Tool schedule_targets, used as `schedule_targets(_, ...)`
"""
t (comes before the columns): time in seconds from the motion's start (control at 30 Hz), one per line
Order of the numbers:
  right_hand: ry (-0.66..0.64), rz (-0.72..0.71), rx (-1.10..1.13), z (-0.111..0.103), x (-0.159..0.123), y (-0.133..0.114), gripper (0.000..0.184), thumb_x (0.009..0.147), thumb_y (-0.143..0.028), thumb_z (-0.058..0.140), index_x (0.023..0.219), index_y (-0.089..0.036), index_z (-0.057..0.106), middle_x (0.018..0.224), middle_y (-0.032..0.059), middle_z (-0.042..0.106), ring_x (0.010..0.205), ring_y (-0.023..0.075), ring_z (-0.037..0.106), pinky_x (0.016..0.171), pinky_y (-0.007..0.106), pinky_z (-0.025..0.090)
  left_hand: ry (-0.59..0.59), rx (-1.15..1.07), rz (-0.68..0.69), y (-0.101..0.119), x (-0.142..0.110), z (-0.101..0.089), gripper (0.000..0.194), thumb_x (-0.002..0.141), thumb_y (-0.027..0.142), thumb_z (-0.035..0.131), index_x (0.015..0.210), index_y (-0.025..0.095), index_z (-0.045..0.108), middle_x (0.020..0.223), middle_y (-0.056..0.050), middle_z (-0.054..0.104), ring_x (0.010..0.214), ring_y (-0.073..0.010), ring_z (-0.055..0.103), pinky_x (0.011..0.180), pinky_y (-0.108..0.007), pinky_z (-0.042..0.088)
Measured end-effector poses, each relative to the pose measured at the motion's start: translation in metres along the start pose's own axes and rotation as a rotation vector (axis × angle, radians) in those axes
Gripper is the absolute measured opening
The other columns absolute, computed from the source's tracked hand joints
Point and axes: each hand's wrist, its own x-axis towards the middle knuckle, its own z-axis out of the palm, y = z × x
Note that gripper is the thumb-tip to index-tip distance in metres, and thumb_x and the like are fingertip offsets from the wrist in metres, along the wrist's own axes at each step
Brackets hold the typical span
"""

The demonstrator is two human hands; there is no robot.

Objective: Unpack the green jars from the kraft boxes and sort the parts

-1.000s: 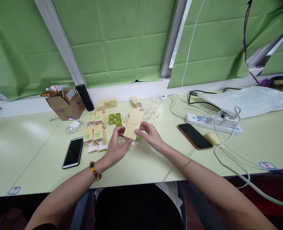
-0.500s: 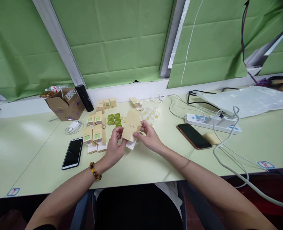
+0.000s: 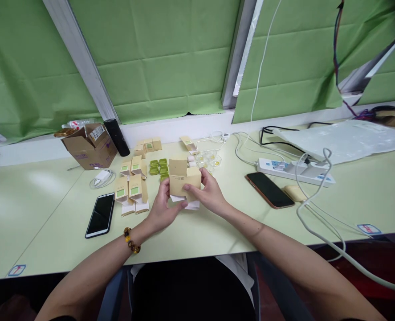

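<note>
Over the middle of the table, both hands hold a small tan cardboard box point(image 3: 180, 183) with fine print on its side. Its upper flaps stand open and white inner flaps hang below it. My left hand point(image 3: 162, 208) grips the left edge, its thumb under the lower flaps. My right hand point(image 3: 211, 194) closes round the right side, thumb against the front. Just behind and left are several green square cups point(image 3: 159, 167). Clear plastic cups point(image 3: 209, 157) with yellow bits stand behind the right hand. Similar tan boxes point(image 3: 135, 189) with green windows are left of my left hand.
A black phone point(image 3: 100, 215) lies at the left, another phone point(image 3: 270, 190) at the right. Nearby are a white power strip point(image 3: 295, 171) with loose cables and a pale yellow case point(image 3: 295, 193). An open carton point(image 3: 92, 147) and a black cylinder point(image 3: 117, 137) stand at the back left.
The small box has turned in my hands, from a slanted panel to a squared shape with top flaps spread. My left thumb has come out below it.
</note>
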Motion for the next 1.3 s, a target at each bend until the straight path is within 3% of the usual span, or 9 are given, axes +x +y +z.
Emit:
schedule_targets(0.1,0.015,-0.036,-0.078,0.0,-0.003,0.002,0.054,0.075,-0.059,0.089,0.108,-0.024,0.064,0.109,0.0084,0.076,0.102,0.0287,0.07,0.087,0.042,0.06,0.037,-0.176,-0.068,-0.001,0.008,-0.003,0.052,0.087,0.039,0.087,0.125,0.02,0.058,0.132,-0.014,0.071,0.125,-0.0263,0.068,0.109,-0.042,0.053)
schedule_targets(0.3,-0.249,-0.238,0.018,-0.011,-0.007,-0.005,0.058,0.1,-0.078,0.047,0.106,-0.024,0.069,0.1,0.0083,0.073,0.1,0.0281,0.069,0.096,0.046,0.055,0.03,-0.496,-0.256,0.005,0.018,-0.02,0.059,0.082,0.038,0.092,0.129,0.017,0.062,0.101,-0.007,0.078,0.085,-0.0168,0.075,0.08,-0.028,0.059)
schedule_targets(0.43,-0.258,-0.242,0.031,-0.014,-0.003,-0.007,0.047,0.096,-0.065,0.068,0.123,-0.027,0.068,0.127,0.0091,0.072,0.125,0.0297,0.063,0.108,0.048,0.051,-0.11,-0.615,-0.337,0.017,0.013,-0.019,0.062,0.085,0.037,0.088,0.136,0.019,0.058,0.092,-0.005,0.076,0.078,-0.018,0.074,0.084,-0.036,0.061)
schedule_targets(0.5,-0.331,-0.164,0.098,-0.012,-0.002,-0.007,0.055,0.089,-0.066,0.076,0.127,-0.027,0.067,0.134,0.0103,0.069,0.117,0.0295,0.068,0.096,0.046,0.059,-0.19,-0.652,-0.376,0.021,0.008,-0.015,0.06,0.085,0.037,0.088,0.135,0.019,0.06,0.092,-0.006,0.076,0.079,-0.0197,0.074,0.085,-0.04,0.061)
schedule_targets(0.57,-0.435,-0.046,0.21,-0.009,-0.004,-0.009,0.057,0.086,-0.067,0.078,0.125,-0.026,0.066,0.127,0.0097,0.069,0.089,0.0236,0.073,0.074,0.041,0.064,-0.255,-0.686,-0.402,0.022,0.005,-0.01,0.057,0.083,0.036,0.089,0.132,0.021,0.064,0.092,-0.006,0.076,0.08,-0.0215,0.073,0.084,-0.042,0.061)
schedule_targets(0.67,-0.486,0.065,0.34,-0.005,-0.007,-0.014,0.052,0.081,-0.061,0.085,0.113,-0.025,0.063,0.105,0.0029,0.07,0.058,0.0136,0.065,0.052,0.032,0.058,-0.32,-0.651,-0.453,0.02,0.004,-0.007,0.044,0.086,0.038,0.084,0.125,0.02,0.071,0.096,-0.011,0.077,0.085,-0.0255,0.075,0.085,-0.045,0.061)
schedule_targets(0.93,-0.343,0.094,0.4,-0.005,-0.006,-0.02,0.049,0.075,-0.053,0.093,0.098,-0.023,0.062,0.094,0.0023,0.074,0.06,0.0135,0.063,0.047,0.027,0.051,-0.231,-0.513,-0.424,0.03,0.009,-0.007,0.046,0.085,0.046,0.081,0.12,0.015,0.078,0.123,-0.021,0.077,0.101,-0.037,0.077,0.079,-0.047,0.065)
schedule_targets(1.13,-0.07,0.06,0.307,-0.014,0.004,-0.014,0.048,0.072,-0.054,0.095,0.093,-0.023,0.064,0.09,0.0028,0.077,0.085,0.0202,0.073,0.079,0.036,0.063,-0.102,-0.441,-0.33,0.024,0.009,-0.014,0.061,0.093,0.068,0.067,0.123,0.015,0.075,0.123,-0.019,0.077,0.112,-0.0373,0.075,0.083,-0.048,0.067)
schedule_targets(1.3,-0.004,0.115,0.267,-0.017,0.009,-0.01,0.052,0.068,-0.057,0.096,0.086,-0.026,0.058,0.083,0.001,0.077,0.076,0.0212,0.072,0.07,0.037,0.062,-0.092,-0.288,-0.289,0.018,0.009,-0.013,0.057,0.085,0.05,0.085,0.125,0.013,0.073,0.122,-0.018,0.077,0.104,-0.0321,0.077,0.079,-0.041,0.066)
